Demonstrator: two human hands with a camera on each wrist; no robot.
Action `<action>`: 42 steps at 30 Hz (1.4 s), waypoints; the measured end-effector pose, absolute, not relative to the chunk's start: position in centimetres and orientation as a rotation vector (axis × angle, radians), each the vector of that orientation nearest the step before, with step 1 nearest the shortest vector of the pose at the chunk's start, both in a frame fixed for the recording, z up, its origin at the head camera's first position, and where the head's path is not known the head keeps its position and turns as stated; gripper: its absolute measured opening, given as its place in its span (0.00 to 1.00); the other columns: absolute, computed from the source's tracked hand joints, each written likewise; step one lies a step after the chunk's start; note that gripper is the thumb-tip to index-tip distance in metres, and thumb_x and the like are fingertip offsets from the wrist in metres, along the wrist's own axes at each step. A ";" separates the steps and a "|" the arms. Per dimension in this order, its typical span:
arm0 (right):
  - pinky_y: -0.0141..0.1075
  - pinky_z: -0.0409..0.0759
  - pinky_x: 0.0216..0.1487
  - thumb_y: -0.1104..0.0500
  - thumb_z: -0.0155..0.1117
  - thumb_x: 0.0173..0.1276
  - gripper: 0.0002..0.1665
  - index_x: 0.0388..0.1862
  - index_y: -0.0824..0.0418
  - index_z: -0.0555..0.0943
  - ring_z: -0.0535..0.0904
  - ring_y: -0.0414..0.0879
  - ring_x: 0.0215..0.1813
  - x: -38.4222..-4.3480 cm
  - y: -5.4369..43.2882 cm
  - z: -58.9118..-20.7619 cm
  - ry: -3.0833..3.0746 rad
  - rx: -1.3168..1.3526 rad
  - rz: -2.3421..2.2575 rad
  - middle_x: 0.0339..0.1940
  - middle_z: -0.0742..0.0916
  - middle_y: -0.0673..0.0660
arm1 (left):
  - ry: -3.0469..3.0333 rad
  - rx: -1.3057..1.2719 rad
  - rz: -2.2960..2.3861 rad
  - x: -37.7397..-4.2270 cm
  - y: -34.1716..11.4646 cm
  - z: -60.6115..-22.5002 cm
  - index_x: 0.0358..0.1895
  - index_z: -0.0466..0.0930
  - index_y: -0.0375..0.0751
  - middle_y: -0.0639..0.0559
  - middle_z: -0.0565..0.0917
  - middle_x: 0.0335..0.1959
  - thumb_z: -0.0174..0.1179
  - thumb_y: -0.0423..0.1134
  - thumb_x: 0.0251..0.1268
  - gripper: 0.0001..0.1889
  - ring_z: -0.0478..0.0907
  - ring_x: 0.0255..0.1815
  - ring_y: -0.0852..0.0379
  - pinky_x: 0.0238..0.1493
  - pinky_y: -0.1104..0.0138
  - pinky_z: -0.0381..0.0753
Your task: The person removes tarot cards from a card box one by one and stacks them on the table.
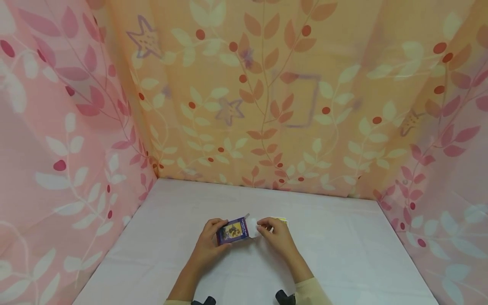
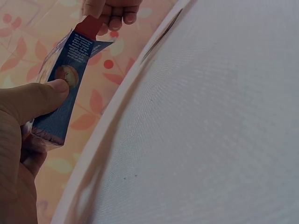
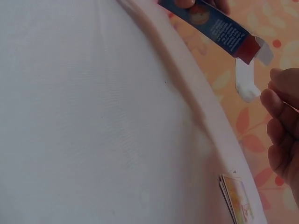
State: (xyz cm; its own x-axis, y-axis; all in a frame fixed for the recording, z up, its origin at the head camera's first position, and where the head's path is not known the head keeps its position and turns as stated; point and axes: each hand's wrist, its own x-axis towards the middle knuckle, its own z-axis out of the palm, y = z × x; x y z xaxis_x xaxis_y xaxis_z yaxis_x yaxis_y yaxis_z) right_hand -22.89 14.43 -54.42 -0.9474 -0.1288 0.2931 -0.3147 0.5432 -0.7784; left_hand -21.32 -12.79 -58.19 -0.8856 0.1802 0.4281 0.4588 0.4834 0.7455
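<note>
Left hand [image 1: 209, 241] grips a box [image 1: 233, 231]; right hand [image 1: 278, 235] beside its flap [image 1: 253, 227], whether pinching I cannot tell; cards [image 3: 237, 198] beyond this hand.

Left grip [image 1: 213, 234] holding a purple box [image 1: 233, 231], right grip [image 1: 276, 232] beside its white flap [image 1: 253, 228], white table [image 1: 343, 250], leaf-patterned curtains [image 1: 213, 140]

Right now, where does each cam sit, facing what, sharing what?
Head: worn there, facing forward and down at table; left hand, right hand, forearms show.
Left wrist: worn there, facing left hand gripping box; right hand partly shows.
Right wrist: worn there, facing right hand near white flap; left hand partly shows.
Wrist views share: box, both hands.
</note>
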 end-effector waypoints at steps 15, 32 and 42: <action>0.31 0.76 0.40 0.53 0.73 0.68 0.04 0.40 0.49 0.88 0.76 0.39 0.39 -22.6 13.3 -55.2 -2.637 0.338 1.409 0.32 0.84 0.43 | -2.444 -0.534 -1.364 -21.1 -12.7 -58.0 0.68 0.77 0.50 0.54 0.74 0.63 0.83 0.33 0.44 0.41 0.73 0.68 0.51 0.72 0.49 0.72; 0.30 0.76 0.37 0.50 0.72 0.69 0.08 0.43 0.49 0.88 0.77 0.37 0.37 -22.7 12.5 -55.5 -2.656 0.397 1.389 0.34 0.87 0.42 | -2.466 -0.524 -1.366 -21.2 -12.7 -58.0 0.68 0.77 0.51 0.57 0.73 0.63 0.82 0.35 0.47 0.40 0.72 0.69 0.53 0.73 0.49 0.71; 0.29 0.75 0.34 0.54 0.74 0.65 0.07 0.41 0.52 0.88 0.77 0.38 0.34 -22.5 11.9 -55.3 -2.646 0.351 1.401 0.31 0.86 0.43 | -2.461 -0.541 -1.385 -21.3 -12.8 -58.2 0.68 0.77 0.51 0.58 0.73 0.63 0.82 0.35 0.46 0.40 0.72 0.69 0.55 0.74 0.51 0.70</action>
